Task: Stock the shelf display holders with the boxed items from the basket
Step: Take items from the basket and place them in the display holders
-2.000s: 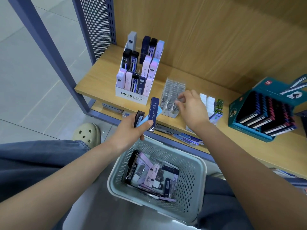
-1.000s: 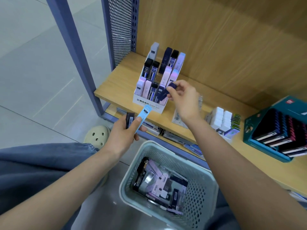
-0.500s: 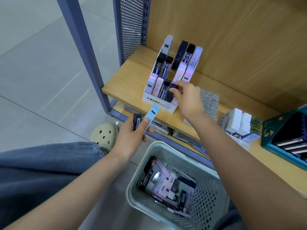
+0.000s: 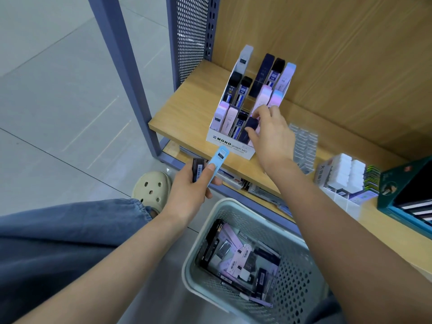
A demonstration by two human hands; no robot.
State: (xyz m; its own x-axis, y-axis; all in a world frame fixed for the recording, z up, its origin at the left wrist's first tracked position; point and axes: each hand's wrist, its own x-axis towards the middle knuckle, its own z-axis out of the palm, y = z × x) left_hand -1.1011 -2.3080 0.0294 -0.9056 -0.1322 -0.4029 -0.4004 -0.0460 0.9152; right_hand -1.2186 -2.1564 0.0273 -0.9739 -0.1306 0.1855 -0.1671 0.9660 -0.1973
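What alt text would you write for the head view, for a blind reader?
The right hand pinches a dark blue lead case in the front row of a white MONO display holder on a wooden shelf. The left hand holds a light blue case and a black case near a grey basket.

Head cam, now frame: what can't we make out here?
- Head view: right hand covers the front-right slot of the MONO display holder; how deep the dark blue case sits is unclear.
- Head view: left hand hides most of the black case.
- Head view: teal box cut off by the right edge.
- Head view: case labels in the basket too small.
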